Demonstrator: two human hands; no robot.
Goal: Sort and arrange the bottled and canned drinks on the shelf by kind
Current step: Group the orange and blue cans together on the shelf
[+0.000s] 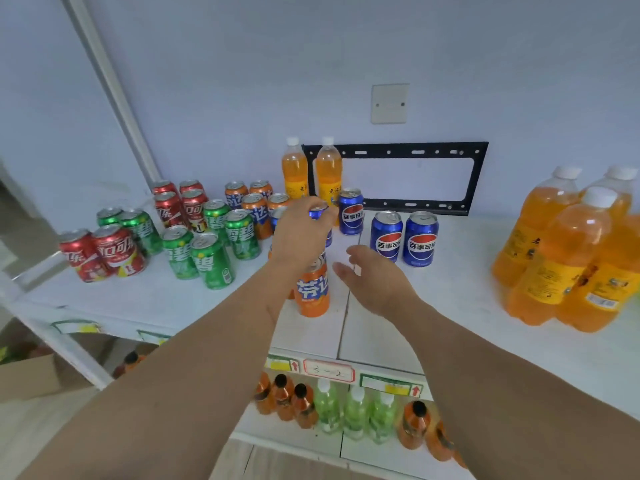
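Note:
My left hand grips the top of a blue cola can, which it mostly hides. Below that wrist stands an orange soda can on the white shelf. My right hand hovers open just right of the orange can, holding nothing. Three more blue cola cans stand to the right and behind. Green cans, red cola cans and orange cans are grouped on the left. Two orange bottles stand at the back.
Several large orange bottles crowd the right end of the shelf. A black metal bracket leans on the wall behind. The lower shelf holds green bottles and dark-capped orange bottles. A cardboard box sits at lower left.

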